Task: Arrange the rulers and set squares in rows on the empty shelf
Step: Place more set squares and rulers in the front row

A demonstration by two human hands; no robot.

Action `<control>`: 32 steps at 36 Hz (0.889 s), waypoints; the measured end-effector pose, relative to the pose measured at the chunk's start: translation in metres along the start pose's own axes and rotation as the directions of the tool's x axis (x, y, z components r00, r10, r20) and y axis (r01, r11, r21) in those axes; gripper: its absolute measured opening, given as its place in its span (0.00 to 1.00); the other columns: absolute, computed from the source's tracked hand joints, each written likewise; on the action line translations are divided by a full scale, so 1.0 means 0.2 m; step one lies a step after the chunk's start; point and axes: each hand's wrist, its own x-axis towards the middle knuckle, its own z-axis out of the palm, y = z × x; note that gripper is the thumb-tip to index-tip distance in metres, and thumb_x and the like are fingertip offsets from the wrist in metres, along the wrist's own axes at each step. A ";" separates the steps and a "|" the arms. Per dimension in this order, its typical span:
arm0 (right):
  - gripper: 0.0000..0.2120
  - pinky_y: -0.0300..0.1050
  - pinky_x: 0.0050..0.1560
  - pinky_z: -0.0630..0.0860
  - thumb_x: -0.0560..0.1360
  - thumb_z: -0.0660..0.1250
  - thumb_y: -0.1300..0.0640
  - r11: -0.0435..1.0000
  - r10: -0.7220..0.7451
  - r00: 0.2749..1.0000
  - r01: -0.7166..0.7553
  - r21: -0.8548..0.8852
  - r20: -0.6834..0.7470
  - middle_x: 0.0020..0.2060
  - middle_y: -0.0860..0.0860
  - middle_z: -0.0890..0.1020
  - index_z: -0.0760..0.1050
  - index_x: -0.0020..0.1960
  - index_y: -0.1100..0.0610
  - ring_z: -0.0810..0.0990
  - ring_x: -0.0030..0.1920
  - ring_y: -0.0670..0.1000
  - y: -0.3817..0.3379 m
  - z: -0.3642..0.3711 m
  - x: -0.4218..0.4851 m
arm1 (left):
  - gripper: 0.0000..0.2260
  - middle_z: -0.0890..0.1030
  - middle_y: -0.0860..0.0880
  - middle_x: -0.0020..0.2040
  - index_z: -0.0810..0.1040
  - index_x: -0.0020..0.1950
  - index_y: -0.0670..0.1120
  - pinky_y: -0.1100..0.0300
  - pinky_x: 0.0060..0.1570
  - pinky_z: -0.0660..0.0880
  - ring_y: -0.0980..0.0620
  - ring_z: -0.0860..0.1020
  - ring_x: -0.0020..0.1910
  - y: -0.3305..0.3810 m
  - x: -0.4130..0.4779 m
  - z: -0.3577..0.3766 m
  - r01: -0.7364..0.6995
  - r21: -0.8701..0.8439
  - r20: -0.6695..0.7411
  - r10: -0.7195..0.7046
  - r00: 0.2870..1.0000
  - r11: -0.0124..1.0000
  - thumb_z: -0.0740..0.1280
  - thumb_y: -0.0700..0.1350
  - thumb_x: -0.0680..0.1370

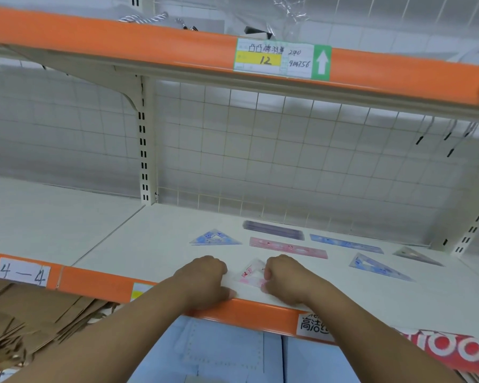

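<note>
A pink set square (250, 276) lies flat near the front edge of the white shelf (155, 244). My left hand (205, 277) holds its left end and my right hand (284, 277) holds its right end, fingers curled on it. Behind it lie a pink ruler (288, 247), a purple ruler (273, 230) and a blue ruler (346, 243). A blue set square (215, 239) sits at the left, another blue set square (378, 268) at the right, and a grey set square (415, 255) lies farther right.
A wire grid back panel (288, 150) closes the shelf behind. An orange-edged upper shelf (122, 42) hangs overhead. Brown paper bags (33, 322) fill the lower shelf at the left, and red packaging (454, 349) lies at the lower right.
</note>
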 end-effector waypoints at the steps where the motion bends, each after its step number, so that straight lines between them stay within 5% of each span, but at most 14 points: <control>1: 0.13 0.45 0.51 0.70 0.77 0.64 0.54 1.000 -0.006 1.000 0.005 -0.024 -0.011 0.57 0.56 0.76 0.73 0.58 0.60 0.75 0.56 0.55 0.00 0.00 0.00 | 0.26 0.68 0.48 0.71 0.66 0.73 0.47 0.57 0.67 0.66 0.49 0.67 0.70 0.00 0.00 0.00 -0.005 -0.002 0.000 0.005 1.000 1.000 0.64 0.56 0.78; 8: 0.12 0.48 0.51 0.69 0.80 0.56 0.56 0.975 -0.102 0.989 0.079 -0.207 -0.103 0.56 0.58 0.75 0.69 0.61 0.60 0.74 0.56 0.57 0.02 0.02 -0.03 | 0.27 0.66 0.48 0.72 0.64 0.74 0.48 0.57 0.69 0.64 0.50 0.65 0.71 0.01 0.02 0.01 -0.029 0.004 0.004 0.029 1.000 1.000 0.63 0.57 0.78; 17: 0.18 0.47 0.56 0.71 0.77 0.55 0.67 0.982 -0.118 0.974 0.085 -0.170 -0.196 0.58 0.57 0.74 0.67 0.66 0.58 0.72 0.59 0.56 0.16 0.01 -0.08 | 0.26 0.68 0.49 0.71 0.65 0.74 0.48 0.55 0.68 0.65 0.50 0.66 0.70 0.13 0.10 0.03 -0.052 0.030 0.006 0.052 0.999 0.998 0.63 0.58 0.78; 32: 0.16 0.46 0.56 0.71 0.75 0.54 0.69 0.994 -0.033 0.977 0.010 -0.110 -0.211 0.56 0.57 0.74 0.69 0.61 0.60 0.72 0.56 0.55 0.79 -0.03 -0.23 | 0.27 0.68 0.49 0.72 0.65 0.74 0.49 0.56 0.69 0.65 0.50 0.66 0.70 0.69 0.33 0.14 -0.146 0.075 0.038 0.144 0.989 0.986 0.62 0.58 0.79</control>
